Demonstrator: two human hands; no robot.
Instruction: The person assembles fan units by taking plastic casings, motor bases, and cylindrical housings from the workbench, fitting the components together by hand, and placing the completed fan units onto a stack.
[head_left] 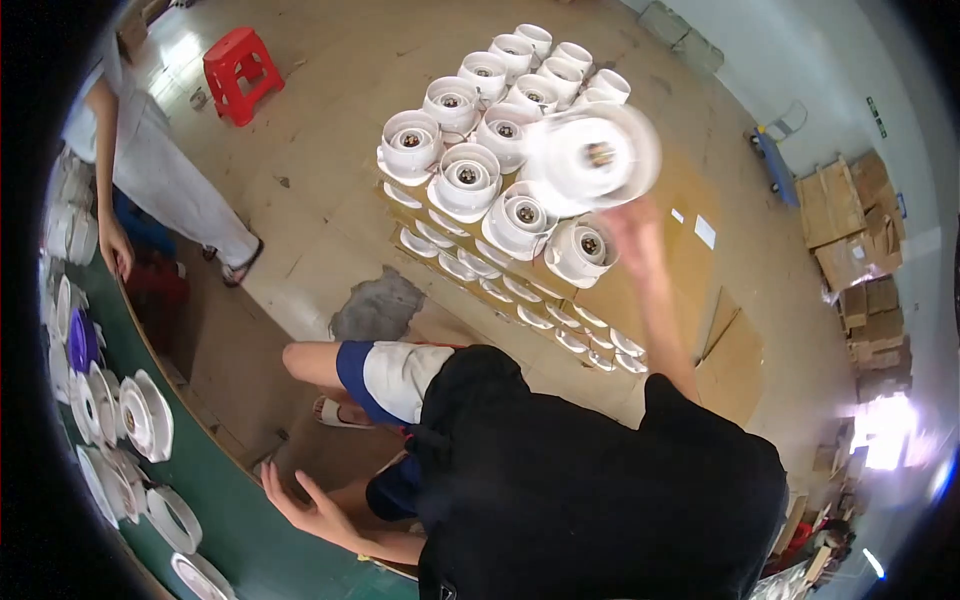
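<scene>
My right hand is stretched out over a stack and grips the lower rim of a round white lamp holder. Motion blurs that holder; a socket with brass-coloured contacts shows in its middle. Beneath and beside it stand rows of similar white lamp holders, open side up, on a cardboard sheet. My left hand is open by the edge of the green table, fingers apart, holding nothing. White rings and round housings lie on that table, with a purple ring among them.
Under the top layer, more white pieces sit between cardboard layers. Another person stands at the table's far left. A red stool is on the floor behind. Cardboard boxes and a blue trolley line the right wall.
</scene>
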